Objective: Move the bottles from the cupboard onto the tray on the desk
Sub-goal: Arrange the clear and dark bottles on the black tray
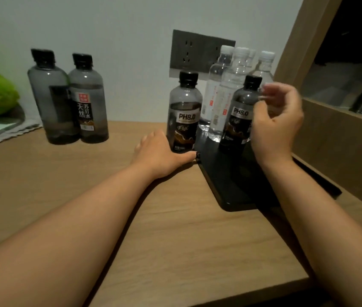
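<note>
A pale wall with a grey socket plate rises behind the light wooden desk in front of me. My left hand lies flat on the wood, fingers relaxed, thumb touching the corner of the flat black tray. My right hand hovers loosely curled, blurred, just beside a smoky dark bottle labelled "PH8.0" on the tray. A second "PH8.0" bottle stands at the tray's left edge, four clear white-capped bottles behind. Two grey bottles, one reading "天然苏打水", stand well apart on the desk.
</note>
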Demonstrator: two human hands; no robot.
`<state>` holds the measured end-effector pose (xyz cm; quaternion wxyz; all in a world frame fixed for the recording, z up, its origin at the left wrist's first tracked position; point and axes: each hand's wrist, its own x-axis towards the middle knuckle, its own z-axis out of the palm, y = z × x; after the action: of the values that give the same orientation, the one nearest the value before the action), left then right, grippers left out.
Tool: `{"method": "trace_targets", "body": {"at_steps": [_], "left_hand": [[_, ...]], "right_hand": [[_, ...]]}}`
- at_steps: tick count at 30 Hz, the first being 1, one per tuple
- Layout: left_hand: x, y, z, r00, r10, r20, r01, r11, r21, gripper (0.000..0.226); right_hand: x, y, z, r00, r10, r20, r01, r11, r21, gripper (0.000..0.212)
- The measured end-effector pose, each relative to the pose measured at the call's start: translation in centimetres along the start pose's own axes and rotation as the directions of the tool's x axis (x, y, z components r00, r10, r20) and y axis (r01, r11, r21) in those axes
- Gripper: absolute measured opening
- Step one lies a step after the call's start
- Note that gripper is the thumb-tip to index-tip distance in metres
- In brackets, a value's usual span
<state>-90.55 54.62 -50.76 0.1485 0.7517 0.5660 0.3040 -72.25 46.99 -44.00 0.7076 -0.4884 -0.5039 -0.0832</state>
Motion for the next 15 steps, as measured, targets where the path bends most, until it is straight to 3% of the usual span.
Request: {"method": "trace_targets", "body": {"at_steps": [3, 5, 8, 11, 15], "left_hand": [[0.3, -0.1, 0.0, 0.999, 0.014, 0.048, -0.010, 0.997, -0.072, 0.092], [0.2, 0.0, -0.3, 0.996, 0.048, 0.081, -0.040, 0.993, -0.108, 0.079], [0.1, -0.3, -0.6, 0.990, 0.092, 0.109, -0.078, 0.989, -0.126, 0.074], [0.1, -0.8, -0.5, 0.981, 0.134, 0.139, -0.112, 0.982, -0.150, 0.078], [0.0, -0.5, -0.6, 0.973, 0.177, 0.150, -0.149, 0.972, -0.182, 0.064]], "right_hand": [[-1.0, -2.1, 3.2, 0.982, -0.069, 0.178, 0.064, 0.997, 0.034, 0.021], [-2.3, -2.4, 5.0, 0.946, 0.063, 0.317, -0.069, 0.998, 0.007, 0.042], [-4.0, -1.0, 6.0, 0.805, 0.278, 0.524, -0.255, 0.960, -0.116, 0.078], [-4.2, 0.0, 5.6, 0.735, 0.375, 0.565, -0.342, 0.924, -0.168, 0.098], [-3.5, 0.1, 5.4, 0.743, 0.373, 0.556, -0.312, 0.928, -0.205, 0.105]]}}
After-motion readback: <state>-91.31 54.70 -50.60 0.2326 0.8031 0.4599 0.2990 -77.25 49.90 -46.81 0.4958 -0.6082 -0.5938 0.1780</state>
